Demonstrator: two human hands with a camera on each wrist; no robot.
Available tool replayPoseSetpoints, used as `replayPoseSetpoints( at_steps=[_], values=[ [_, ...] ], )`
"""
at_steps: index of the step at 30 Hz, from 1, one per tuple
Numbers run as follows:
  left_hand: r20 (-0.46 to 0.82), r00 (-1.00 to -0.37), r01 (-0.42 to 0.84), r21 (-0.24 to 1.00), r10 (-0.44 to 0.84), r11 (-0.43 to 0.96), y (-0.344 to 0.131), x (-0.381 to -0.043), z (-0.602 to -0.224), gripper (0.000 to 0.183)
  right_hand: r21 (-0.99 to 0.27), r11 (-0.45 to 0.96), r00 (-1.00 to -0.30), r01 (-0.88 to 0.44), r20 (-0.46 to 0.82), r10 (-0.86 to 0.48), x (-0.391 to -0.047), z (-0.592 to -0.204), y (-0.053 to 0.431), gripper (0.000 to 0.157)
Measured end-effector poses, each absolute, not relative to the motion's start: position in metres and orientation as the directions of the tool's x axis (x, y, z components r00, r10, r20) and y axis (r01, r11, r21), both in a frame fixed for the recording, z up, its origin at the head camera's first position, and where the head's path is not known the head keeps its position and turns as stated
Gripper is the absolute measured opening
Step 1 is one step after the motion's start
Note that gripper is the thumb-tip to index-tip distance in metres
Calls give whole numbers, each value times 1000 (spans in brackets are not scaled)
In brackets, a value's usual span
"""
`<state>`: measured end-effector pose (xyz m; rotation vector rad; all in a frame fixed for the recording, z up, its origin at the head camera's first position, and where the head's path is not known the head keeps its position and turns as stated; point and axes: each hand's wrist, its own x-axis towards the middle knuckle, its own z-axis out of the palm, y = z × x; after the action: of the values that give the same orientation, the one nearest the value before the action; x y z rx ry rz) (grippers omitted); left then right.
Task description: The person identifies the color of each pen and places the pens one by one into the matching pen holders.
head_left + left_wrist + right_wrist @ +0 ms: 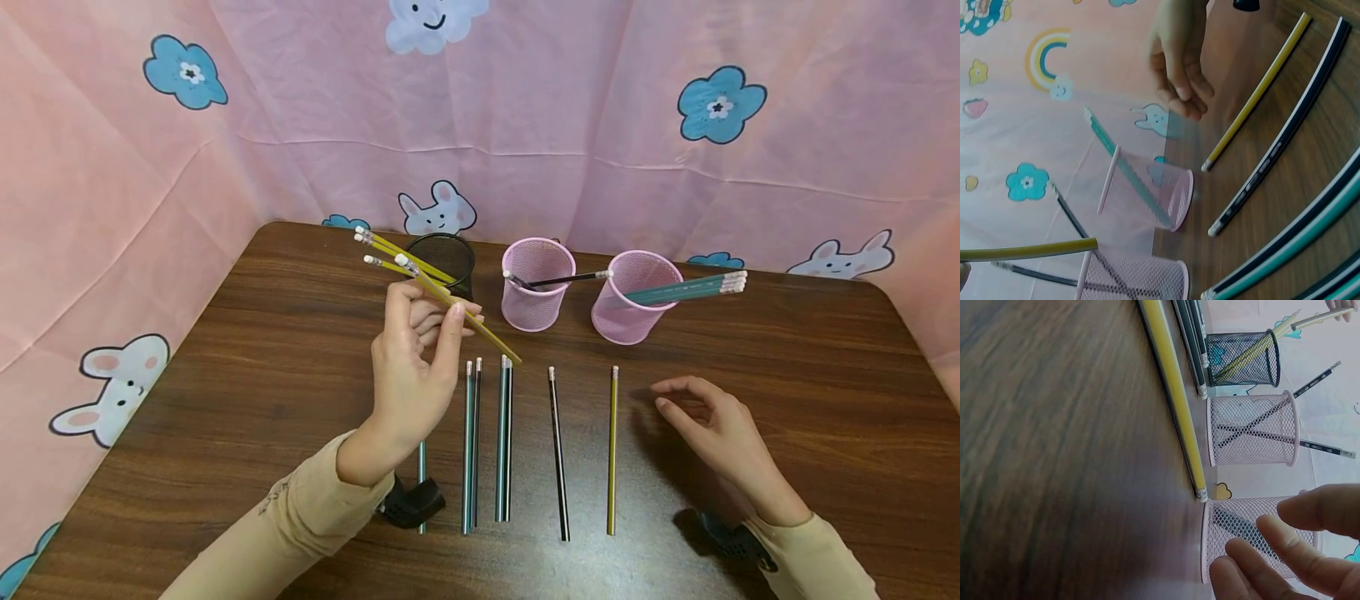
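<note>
My left hand (pixel 412 375) pinches a yellow pencil (pixel 491 335) between thumb and fingers, raised off the table with its white eraser end up and to the left. Just behind it stands a black mesh cup (pixel 464 285) with yellow pencils (pixel 390 247) leaning out, partly covered by the hand. My right hand (pixel 726 437) is above the table's right side, holding nothing, its fingers loosely bent. Nearest to it on the tabletop lies another yellow pencil (pixel 612 454). In the left wrist view the held pencil (pixel 1035 249) crosses in front of the middle cup's rim.
A pink mesh cup (pixel 531 313) holds black pencils; the pink cup (pixel 622 327) to its right holds teal ones (pixel 686 288). Along the table (pixel 810 367) lie a black pencil (pixel 558 458), striped teal and black pencils (pixel 502 450), and a teal pencil (pixel 422 462) partly behind the left wrist.
</note>
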<state>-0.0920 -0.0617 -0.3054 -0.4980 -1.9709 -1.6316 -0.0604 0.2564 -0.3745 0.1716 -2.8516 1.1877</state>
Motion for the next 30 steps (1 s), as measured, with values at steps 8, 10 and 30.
replayPoseSetpoints(
  at_steps=[8,10,30],
  values=[
    [640,-755,609,765,-142,210,-74,-100,-306,22,-703,701,-993,-121,87,-84,-60,-375,257,17],
    [651,-739,618,757,-171,211,-76,-103,-305,22,-703,700,-993,-121,87,-85,-60,-375,257,17],
    [701,-647,671,710,-300,212,-89,-117,-306,16,-700,708,-995,-96,62,-74,-59,-377,258,18]
  ],
)
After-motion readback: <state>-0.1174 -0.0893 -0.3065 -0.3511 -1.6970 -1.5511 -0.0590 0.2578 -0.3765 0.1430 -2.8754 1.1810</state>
